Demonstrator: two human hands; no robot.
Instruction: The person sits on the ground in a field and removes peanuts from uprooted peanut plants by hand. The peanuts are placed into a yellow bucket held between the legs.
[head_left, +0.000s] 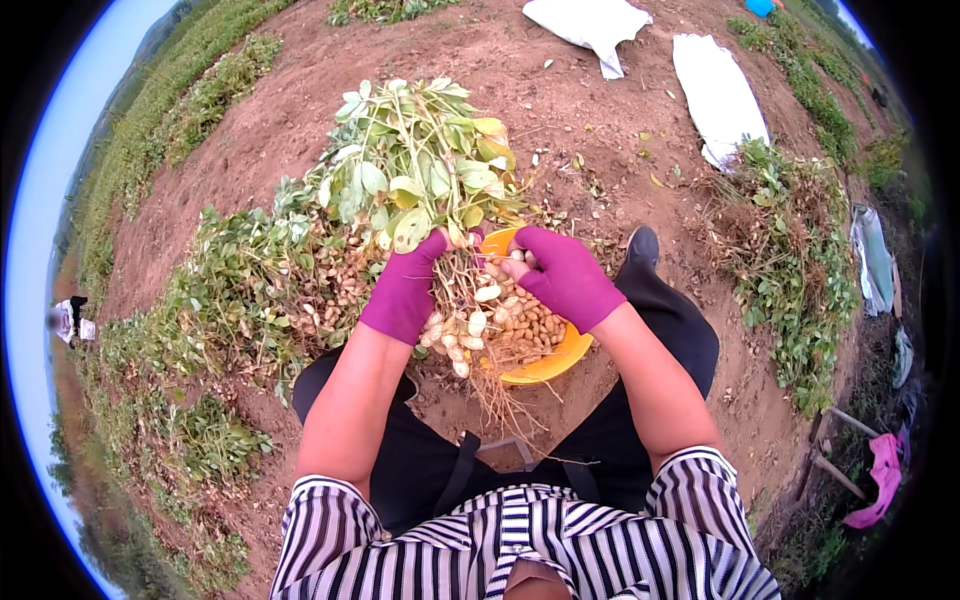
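Note:
My left hand (409, 281), in a purple fingerless glove, grips the stems of an uprooted peanut plant (420, 161). Its leaves point away from me, while roots and pale pods (457, 337) hang towards my lap. My right hand (562, 274), gloved the same way, has its thumb and fingers closed around some pods at the right side of the roots. Beneath both hands sits a yellow basin (551, 367) with many loose peanuts (536, 330) in it. The hanging roots cover the basin's left part.
Pulled peanut plants (247, 277) lie heaped at my left, and another pile (795, 277) is at the right. White sacks (720, 97) lie on the reddish soil ahead. A pink cloth (877, 480) hangs near sticks at the right edge. Far left, a person (67, 319) is visible.

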